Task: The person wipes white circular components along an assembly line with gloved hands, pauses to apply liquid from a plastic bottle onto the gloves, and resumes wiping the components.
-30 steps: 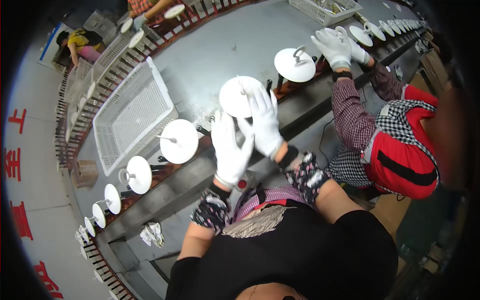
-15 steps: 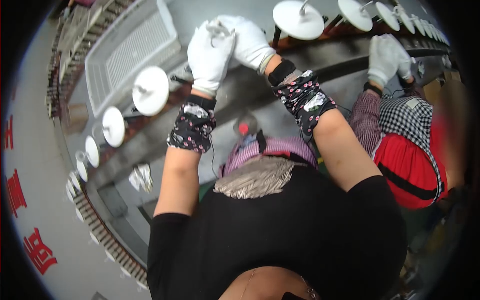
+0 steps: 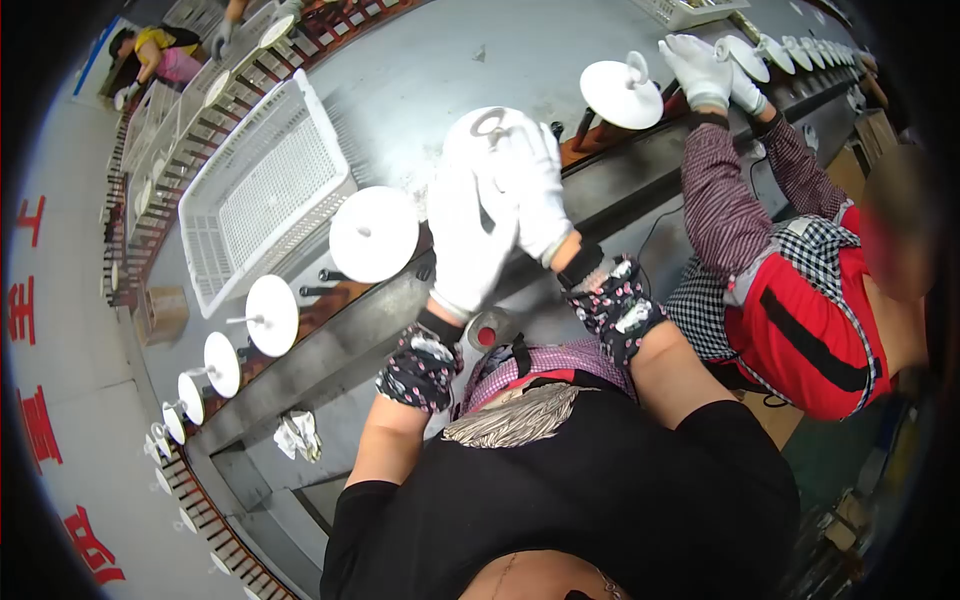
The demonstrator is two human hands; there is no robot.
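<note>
A white disc (image 3: 470, 128) with a grey-white ring (image 3: 489, 122) at its top stands at the near edge of the table, partly covered by my gloves. My left hand (image 3: 464, 235), in a white glove, lies along the disc's lower left side, fingers stretched up and thumb apart. On the right side my right hand (image 3: 532, 190), also gloved, has its fingers extended over the disc. Neither hand visibly grips it, though the exact contact is washed out by glare. Just left of my hands stands another white disc (image 3: 374, 234) with a small stem.
White discs on dark pegs line the curved rail, including one with a ring (image 3: 621, 95) at right. A white plastic basket (image 3: 262, 190) lies left on the table. At right a co-worker's gloved hands (image 3: 703, 72) are near the rail; another person (image 3: 160, 55) stands far left.
Half a second ago my hands were together around a ring; now they are apart, with fingers extended over the disc. The view has shifted, and the co-worker's hands are back near the rail.
</note>
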